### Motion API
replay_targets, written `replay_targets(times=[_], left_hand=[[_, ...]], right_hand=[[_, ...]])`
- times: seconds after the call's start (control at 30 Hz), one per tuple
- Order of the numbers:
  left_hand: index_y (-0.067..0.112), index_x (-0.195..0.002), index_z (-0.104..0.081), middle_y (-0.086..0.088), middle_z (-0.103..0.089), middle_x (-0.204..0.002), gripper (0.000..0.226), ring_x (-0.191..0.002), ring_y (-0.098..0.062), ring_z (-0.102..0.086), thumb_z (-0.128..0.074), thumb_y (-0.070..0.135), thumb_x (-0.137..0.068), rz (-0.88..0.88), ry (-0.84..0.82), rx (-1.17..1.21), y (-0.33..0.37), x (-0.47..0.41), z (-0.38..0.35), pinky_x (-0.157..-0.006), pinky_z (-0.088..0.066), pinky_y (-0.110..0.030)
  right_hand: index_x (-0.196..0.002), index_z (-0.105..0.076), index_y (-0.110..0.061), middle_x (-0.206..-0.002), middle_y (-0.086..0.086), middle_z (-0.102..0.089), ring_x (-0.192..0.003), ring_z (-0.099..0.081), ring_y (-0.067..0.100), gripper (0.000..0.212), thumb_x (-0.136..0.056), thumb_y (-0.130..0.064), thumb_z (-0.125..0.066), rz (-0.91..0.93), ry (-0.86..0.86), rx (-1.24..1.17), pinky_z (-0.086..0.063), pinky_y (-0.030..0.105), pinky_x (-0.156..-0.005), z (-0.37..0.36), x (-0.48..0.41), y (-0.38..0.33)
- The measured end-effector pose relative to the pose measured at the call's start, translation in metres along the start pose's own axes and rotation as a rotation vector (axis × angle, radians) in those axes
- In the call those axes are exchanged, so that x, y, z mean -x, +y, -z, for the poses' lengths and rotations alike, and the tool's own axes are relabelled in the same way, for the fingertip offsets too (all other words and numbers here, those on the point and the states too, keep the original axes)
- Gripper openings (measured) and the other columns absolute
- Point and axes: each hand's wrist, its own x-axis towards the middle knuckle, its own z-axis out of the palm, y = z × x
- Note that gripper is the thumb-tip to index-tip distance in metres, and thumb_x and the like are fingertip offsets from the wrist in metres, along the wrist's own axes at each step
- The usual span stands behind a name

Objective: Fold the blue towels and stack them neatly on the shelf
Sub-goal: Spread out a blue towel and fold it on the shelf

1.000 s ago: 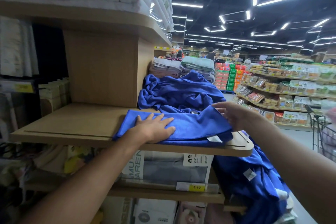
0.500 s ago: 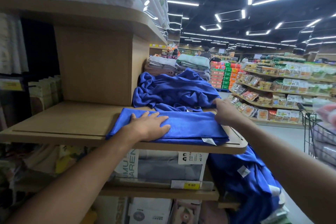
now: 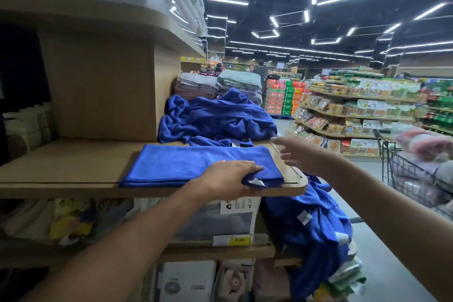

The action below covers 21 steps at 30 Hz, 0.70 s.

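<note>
— Where's the left hand (image 3: 228, 179)?
— Clasping the near right corner of the folded blue towel (image 3: 196, 164), by its white tag (image 3: 256, 182). At three o'clock the right hand (image 3: 302, 157) hovers, fingers loose and spread, blurred.
— And the towel?
— A flat, plush rectangle on the smooth wooden shelf (image 3: 73, 169). At twelve o'clock lies a rumpled blue heap (image 3: 215, 117).

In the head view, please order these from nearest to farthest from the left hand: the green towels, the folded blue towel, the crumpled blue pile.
1. folded blue towel: gripped by the left hand, at the shelf front.
2. crumpled blue pile: behind it, same shelf.
3. green towels: farthest back.
</note>
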Motion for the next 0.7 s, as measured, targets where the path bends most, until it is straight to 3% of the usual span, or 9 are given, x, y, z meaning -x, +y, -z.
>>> replay_targets(times=[0.1,0.17,0.23,0.3,0.37,0.43,0.47,0.57,0.7], left_hand=[[0.046,-0.137,-0.05,0.019,-0.049,-0.149,0.047,-0.134,-0.011,-0.048,-0.046,0.065,-0.094,0.092,-0.066,0.057,0.002,-0.004,0.004,-0.106,-0.04,-0.034],[0.039,-0.117,-0.06,0.01,-0.068,-0.123,0.031,-0.112,-0.019,-0.062,-0.044,0.057,-0.098,0.161,-0.03,0.168,0.001,-0.005,0.007,-0.096,-0.05,-0.041],[0.033,-0.106,-0.064,0.007,-0.071,-0.107,0.024,-0.101,-0.019,-0.064,-0.046,0.046,-0.1,0.154,0.031,0.268,0.0,-0.007,0.006,-0.089,-0.051,-0.038],[0.026,-0.094,-0.066,0.006,-0.068,-0.095,0.021,-0.097,-0.02,-0.061,-0.049,0.035,-0.102,0.234,0.185,0.555,-0.002,-0.012,0.008,-0.083,-0.045,-0.033],[0.023,-0.114,-0.065,0.007,-0.062,-0.113,0.019,-0.114,-0.018,-0.056,-0.049,0.03,-0.104,0.427,0.396,0.949,-0.01,-0.018,0.014,-0.091,-0.038,-0.027],[0.016,-0.148,-0.044,0.011,-0.046,-0.14,0.046,-0.132,-0.011,-0.045,-0.048,0.033,-0.105,0.557,0.478,1.3,-0.022,-0.019,0.021,-0.108,-0.034,-0.024],[0.014,-0.149,-0.043,0.006,-0.048,-0.146,0.05,-0.133,-0.013,-0.049,-0.049,0.036,-0.105,0.614,0.476,1.415,-0.03,-0.019,0.021,-0.113,-0.036,-0.028],[0.008,-0.134,-0.058,-0.009,-0.067,-0.13,0.045,-0.116,-0.023,-0.066,-0.052,0.04,-0.103,0.688,0.438,1.621,-0.04,-0.013,0.023,-0.11,-0.046,-0.04],[0.008,-0.123,-0.063,-0.009,-0.071,-0.123,0.038,-0.112,-0.022,-0.069,-0.051,0.039,-0.104,0.631,0.418,1.629,-0.037,-0.01,0.024,-0.107,-0.048,-0.039]], right_hand=[[-0.15,-0.036,-0.005,-0.146,0.028,-0.043,-0.132,-0.049,0.038,0.07,-0.098,-0.043,-0.063,-0.109,-0.036,-0.145,-0.044,0.04,-0.11,0.006,0.009,0.001],[-0.152,-0.032,-0.002,-0.15,0.031,-0.04,-0.133,-0.05,0.04,0.075,-0.099,-0.046,-0.06,-0.158,-0.082,-0.2,-0.045,0.04,-0.11,0.009,0.013,0.002],[-0.153,-0.028,0.001,-0.149,0.033,-0.04,-0.13,-0.052,0.041,0.078,-0.099,-0.046,-0.059,-0.189,-0.112,-0.242,-0.046,0.042,-0.111,0.012,0.017,0.004],[-0.154,-0.026,0.003,-0.143,0.035,-0.047,-0.12,-0.061,0.04,0.079,-0.1,-0.046,-0.056,-0.228,-0.147,-0.273,-0.055,0.041,-0.099,0.014,0.021,0.003],[-0.154,-0.022,0.005,-0.134,0.037,-0.055,-0.105,-0.071,0.04,0.081,-0.101,-0.047,-0.052,-0.272,-0.236,-0.296,-0.063,0.04,-0.081,0.014,0.024,0.001],[-0.155,-0.018,0.007,-0.128,0.038,-0.059,-0.1,-0.073,0.043,0.083,-0.101,-0.047,-0.051,-0.302,-0.32,-0.358,-0.064,0.043,-0.077,0.011,0.022,0.0],[-0.154,-0.018,0.008,-0.128,0.039,-0.059,-0.101,-0.072,0.045,0.083,-0.101,-0.046,-0.051,-0.313,-0.353,-0.394,-0.064,0.045,-0.077,0.007,0.019,0.001],[-0.15,-0.024,0.013,-0.129,0.039,-0.059,-0.103,-0.071,0.047,0.076,-0.103,-0.043,-0.048,-0.336,-0.442,-0.492,-0.064,0.045,-0.075,-0.01,0.007,0.002],[-0.134,-0.05,0.011,-0.122,0.027,-0.064,-0.092,-0.075,0.038,0.064,-0.103,-0.045,-0.048,-0.29,-0.425,-0.547,-0.064,0.041,-0.07,-0.036,-0.019,0.007]])
